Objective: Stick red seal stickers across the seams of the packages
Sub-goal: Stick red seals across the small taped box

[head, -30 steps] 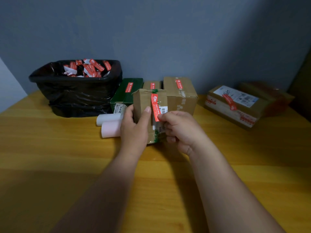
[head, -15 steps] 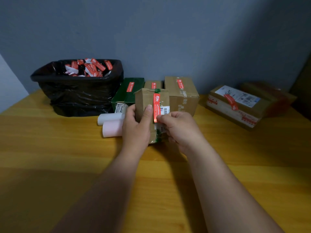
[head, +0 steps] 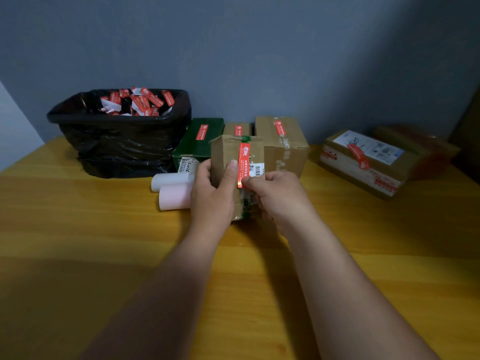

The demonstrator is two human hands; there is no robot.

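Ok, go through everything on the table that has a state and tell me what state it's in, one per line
Small brown package: upright, gripped by left hand.
Red seal sticker: on its front, lower end pinched by right hand.
Green box: closed, sealed.
Brown box: closed, sealed.
Flat box: closed, sealed.
Black bin: full of red scraps.
Paper rolls: lying flat.

Table (head: 78,242): small package (head: 226,157) stands upright at centre, held between left hand (head: 211,193) at its 9 o'clock and right hand (head: 275,196) at its 3 o'clock. Seal sticker (head: 243,165) on its near face. Two rolls (head: 174,188) lying just beside, at 9 o'clock. Three sealed boxes (head: 280,141) in a row behind, at 12 o'clock. Lined bin (head: 122,144) at 10 o'clock, sticker scraps (head: 140,101) inside. Two flat boxes (head: 368,159) well apart at 2 o'clock, one behind the other.
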